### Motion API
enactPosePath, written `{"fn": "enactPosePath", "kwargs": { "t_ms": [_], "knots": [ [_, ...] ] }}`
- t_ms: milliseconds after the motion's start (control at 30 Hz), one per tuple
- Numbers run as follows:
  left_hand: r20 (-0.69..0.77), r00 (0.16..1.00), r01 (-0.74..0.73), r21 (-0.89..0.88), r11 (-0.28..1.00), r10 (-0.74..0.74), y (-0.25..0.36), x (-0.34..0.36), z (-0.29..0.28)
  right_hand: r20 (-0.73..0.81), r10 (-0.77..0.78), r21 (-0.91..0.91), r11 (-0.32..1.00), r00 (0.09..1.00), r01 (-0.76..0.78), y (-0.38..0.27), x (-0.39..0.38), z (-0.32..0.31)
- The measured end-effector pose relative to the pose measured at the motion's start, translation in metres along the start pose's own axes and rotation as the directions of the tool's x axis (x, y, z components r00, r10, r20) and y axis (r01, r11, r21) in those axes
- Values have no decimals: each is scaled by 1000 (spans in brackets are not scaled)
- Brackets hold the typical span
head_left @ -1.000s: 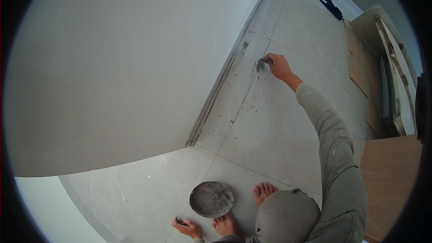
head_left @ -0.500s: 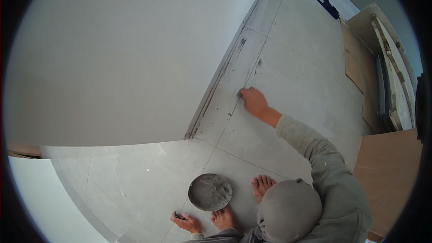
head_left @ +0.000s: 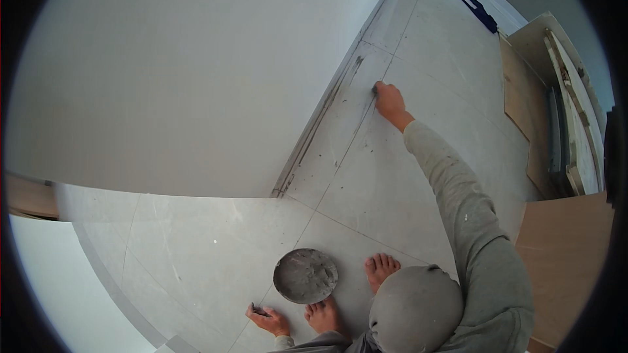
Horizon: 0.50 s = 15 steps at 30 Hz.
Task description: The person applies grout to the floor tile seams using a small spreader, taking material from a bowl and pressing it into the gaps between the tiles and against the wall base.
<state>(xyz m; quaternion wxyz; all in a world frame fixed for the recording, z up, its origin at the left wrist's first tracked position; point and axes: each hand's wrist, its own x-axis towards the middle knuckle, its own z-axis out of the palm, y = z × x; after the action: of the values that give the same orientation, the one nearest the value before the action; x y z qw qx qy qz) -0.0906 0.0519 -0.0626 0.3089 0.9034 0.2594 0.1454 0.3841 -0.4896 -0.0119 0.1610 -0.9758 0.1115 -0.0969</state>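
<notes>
Where it coats the bowl (head_left: pixel 279 273), grey paste (head_left: pixel 307 277) clumps.

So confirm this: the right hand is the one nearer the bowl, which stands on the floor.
Wrong hand: the head view shows the left hand nearer the bowl; the right hand is stretched well ahead. The bowl does stand on the floor.

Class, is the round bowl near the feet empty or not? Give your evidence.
Not empty: the bowl holds rough grey paste, spread across its inside. How deep it lies cannot be told from above.
</notes>
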Motion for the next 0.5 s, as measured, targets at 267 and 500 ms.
{"fn": "enactPosePath", "kwargs": {
  "t_ms": [267, 500],
  "knots": [
    [-30, 999, -12, -3, 1000, 12, -11, -2, -2, 99, -394, 222, 904, 914, 366, -87, -174, 18],
    [5, 999, 42, -32, 999, -42, -2, 0, -4, -147, -213, 222, 945, 966, 242, -37, -53, -5]
  ]
}}
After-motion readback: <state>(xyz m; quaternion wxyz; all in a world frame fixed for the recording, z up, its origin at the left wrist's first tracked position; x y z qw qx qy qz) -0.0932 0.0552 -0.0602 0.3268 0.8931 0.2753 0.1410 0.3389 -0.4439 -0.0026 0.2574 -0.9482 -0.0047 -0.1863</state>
